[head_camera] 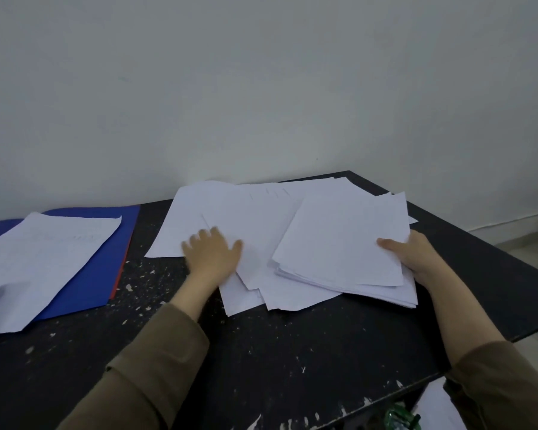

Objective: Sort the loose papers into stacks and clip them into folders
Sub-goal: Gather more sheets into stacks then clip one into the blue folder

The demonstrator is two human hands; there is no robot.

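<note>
Olive-brown sleeves [156,367] enter from the near edge, one on each forearm, both reaching away over a dark surface [261,352] flecked with pale chips and scratches. Just below the near right corner of that surface sit a green object [399,418] and something white; too dim and cropped to identify.

Left hand [213,256]: fingers spread and straight, palm down, pressing flat on the loose papers [249,218]. Slightly blurred. These sheets lie fanned and overlapping at mid-surface, corners pointing several ways, the far ones reaching nearly to the wall [261,88].

Right hand [416,259]: grips the right edge of a thicker stack of papers [342,243], thumb on top of the top sheet, remaining fingers hidden underneath. The stack is roughly squared, its near edge showing many layered sheets. It rests on the right part of the loose spread; whether its right side is lifted off the surface cannot be told.

Far left: a blue folder [106,259] lies flat, with a thin red edge [118,274] showing along its right side. On it rests a separate pile of white sheets [38,262], near corner curling and overhanging the folder toward the camera. This pile lies well apart from both hands.

Behind everything, a plain pale wall; a strip of light floor [528,240] shows at far right.
</note>
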